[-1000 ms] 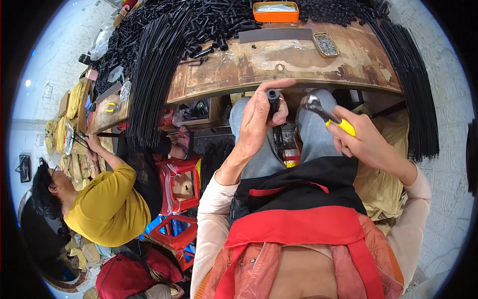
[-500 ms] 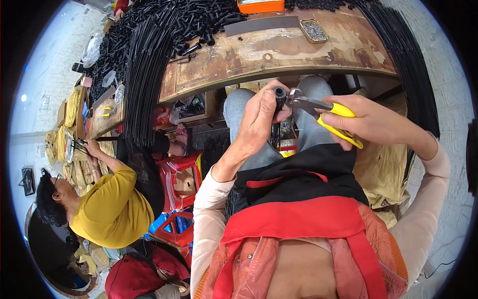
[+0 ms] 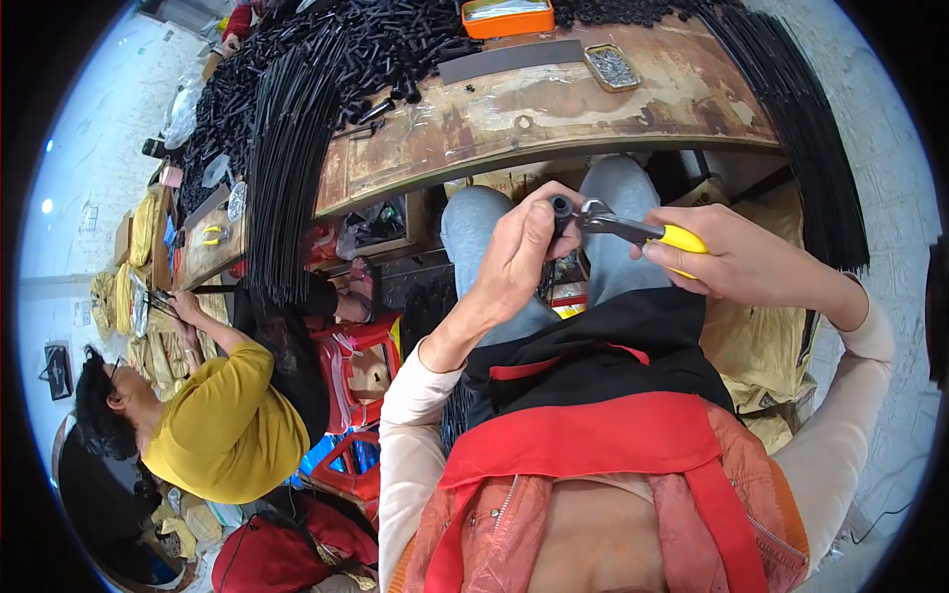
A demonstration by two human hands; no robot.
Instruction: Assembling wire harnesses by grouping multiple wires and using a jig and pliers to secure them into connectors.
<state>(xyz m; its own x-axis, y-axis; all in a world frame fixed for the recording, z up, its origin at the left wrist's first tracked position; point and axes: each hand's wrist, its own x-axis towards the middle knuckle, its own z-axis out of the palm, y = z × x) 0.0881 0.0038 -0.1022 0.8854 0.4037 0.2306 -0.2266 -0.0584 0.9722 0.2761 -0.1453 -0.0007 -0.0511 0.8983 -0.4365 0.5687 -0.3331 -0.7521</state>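
Observation:
My left hand point(image 3: 521, 237) is closed around a black tubular part point(image 3: 562, 206), its round hollow end facing up over my lap. In my right hand point(image 3: 717, 247) is a pair of yellow-handled pliers point(image 3: 633, 228). Their metal jaws sit right beside the tube's open end; whether they grip a small piece there is too fine to tell. The handles are squeezed close together, partly hidden by my fingers.
Ahead is a worn wooden table point(image 3: 474, 128) with a heap of black parts point(image 3: 395, 40), a dish of small metal pieces point(image 3: 613, 67), a grey strip point(image 3: 511, 61) and an orange box point(image 3: 507, 18). Long black rods point(image 3: 292, 168) hang over its edge. At left a co-worker point(image 3: 213, 425) sits.
My right hand has squeezed the pliers' handles, which stood apart before. Both hands remain nearly in place, the tube still beside the jaws.

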